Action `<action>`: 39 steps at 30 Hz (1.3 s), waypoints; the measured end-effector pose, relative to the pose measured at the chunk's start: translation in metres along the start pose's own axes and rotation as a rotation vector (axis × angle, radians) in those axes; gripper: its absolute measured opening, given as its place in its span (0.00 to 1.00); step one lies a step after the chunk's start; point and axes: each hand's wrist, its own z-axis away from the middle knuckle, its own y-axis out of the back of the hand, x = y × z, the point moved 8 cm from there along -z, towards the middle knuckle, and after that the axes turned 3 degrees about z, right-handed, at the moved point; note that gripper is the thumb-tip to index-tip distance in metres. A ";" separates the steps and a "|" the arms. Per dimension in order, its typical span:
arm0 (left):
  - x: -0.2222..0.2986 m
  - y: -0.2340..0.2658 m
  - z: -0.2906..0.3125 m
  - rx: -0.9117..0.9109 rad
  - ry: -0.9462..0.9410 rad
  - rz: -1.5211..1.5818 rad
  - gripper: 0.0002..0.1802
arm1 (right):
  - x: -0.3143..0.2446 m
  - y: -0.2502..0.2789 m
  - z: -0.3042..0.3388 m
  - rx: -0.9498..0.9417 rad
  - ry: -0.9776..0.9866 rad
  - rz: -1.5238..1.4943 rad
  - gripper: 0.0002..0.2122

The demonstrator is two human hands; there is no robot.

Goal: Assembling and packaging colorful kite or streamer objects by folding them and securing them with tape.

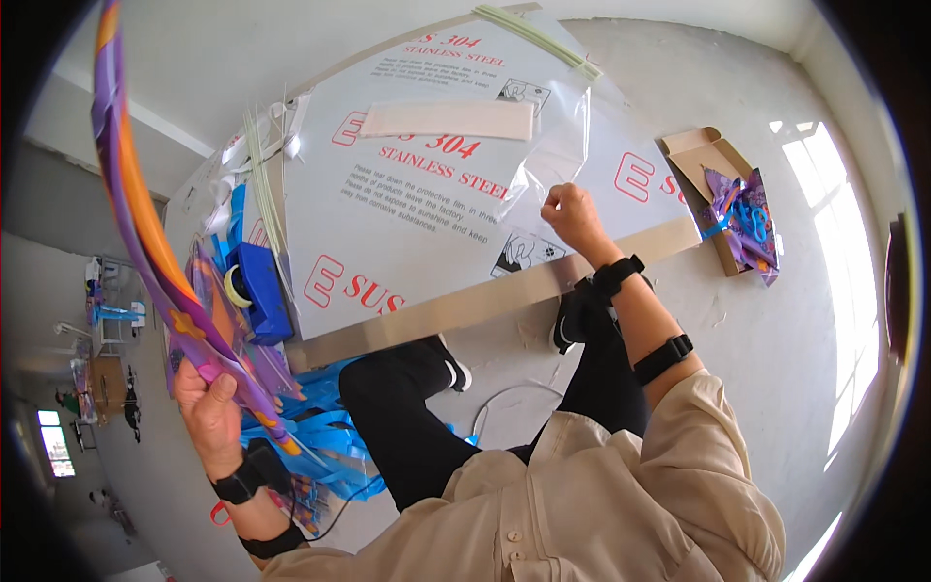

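Note:
My left hand (208,407) is closed around a long folded bundle of thin purple and orange printed sheet (145,228), perhaps a folded kite. The bundle stands up at the left and curves past the table's left side. Over the table's near part, my right hand (572,215) is closed, fingers bent in a pinch. It is at the lower edge of a transparent plastic bag (558,160), which seems to be between the fingertips. A flat whitish strip packet (451,119) lies beside the bag on the film-covered metal tabletop (427,257).
A blue tape dispenser (260,296) stands at the table's left edge, near thin pale sticks (264,194). More sticks (538,41) lie at the far edge. An open cardboard box (698,160) with purple and blue items is on the right. Blue strips (325,436) pile below left.

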 end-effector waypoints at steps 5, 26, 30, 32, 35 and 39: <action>-0.046 0.007 0.066 -0.232 0.443 -0.395 0.11 | 0.009 -0.041 0.076 -0.034 -0.119 -0.043 0.05; -0.148 -0.006 0.234 -0.234 0.781 -0.306 0.11 | -0.078 -0.042 0.129 -0.012 0.327 0.220 0.04; -0.153 -0.032 0.221 -0.259 0.758 -0.296 0.10 | -0.102 -0.036 0.151 -0.005 0.395 0.129 0.03; -0.157 -0.048 0.216 -0.349 0.682 -0.317 0.09 | -0.122 -0.031 0.161 -0.010 0.448 0.084 0.04; -0.142 -0.064 0.201 -0.308 0.638 -0.303 0.08 | -0.142 -0.020 0.178 -0.024 0.545 0.060 0.06; -0.142 -0.075 0.181 -0.243 0.502 -0.211 0.08 | -0.176 -0.018 0.215 -0.184 0.759 -0.057 0.05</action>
